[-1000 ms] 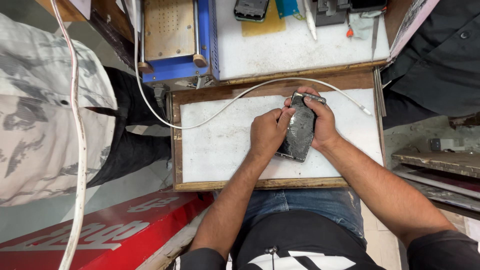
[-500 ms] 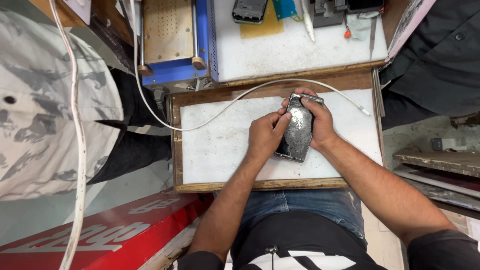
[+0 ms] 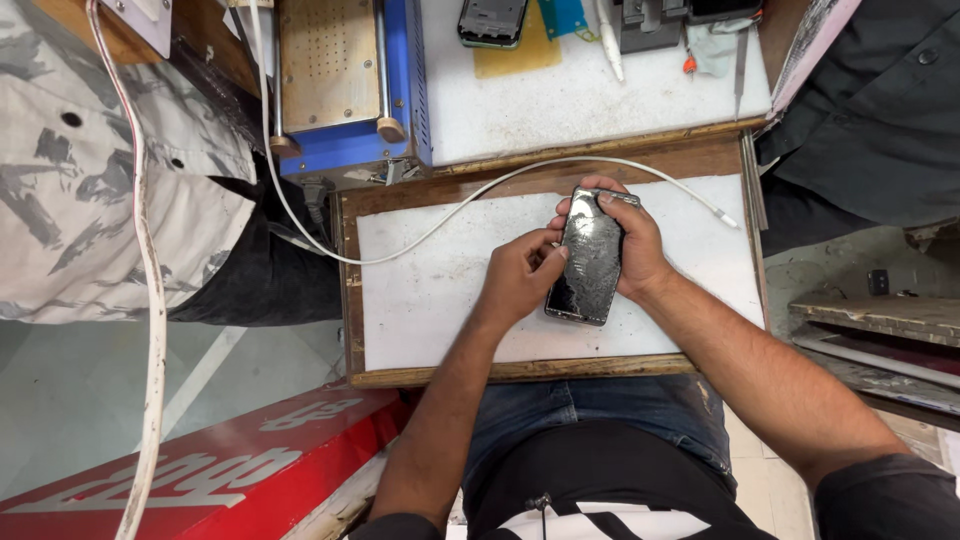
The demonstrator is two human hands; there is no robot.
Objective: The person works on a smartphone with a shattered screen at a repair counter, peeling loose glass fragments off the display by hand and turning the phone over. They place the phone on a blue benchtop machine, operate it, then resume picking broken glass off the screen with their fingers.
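A dark smartphone (image 3: pixel 588 258) with a badly cracked, shiny screen sits over the white work board (image 3: pixel 430 290) on my lap. My right hand (image 3: pixel 637 250) grips it from the right side, fingers curled over its top edge. My left hand (image 3: pixel 520 278) presses against the phone's left edge with thumb and fingertips. A white cable (image 3: pixel 440 220) crosses the board behind the phone, its plug end (image 3: pixel 727 220) lying at the right.
A blue machine with a perforated metal plate (image 3: pixel 345 80) stands beyond the board. The white bench (image 3: pixel 560 110) holds another phone (image 3: pixel 492 20), tools and a yellow pad. A person in a camouflage shirt (image 3: pixel 100 190) sits left; another in dark clothing (image 3: pixel 880 110) right.
The phone has shifted slightly in my hands; my left fingers have moved up along its left edge. The person on the left has shifted a little.
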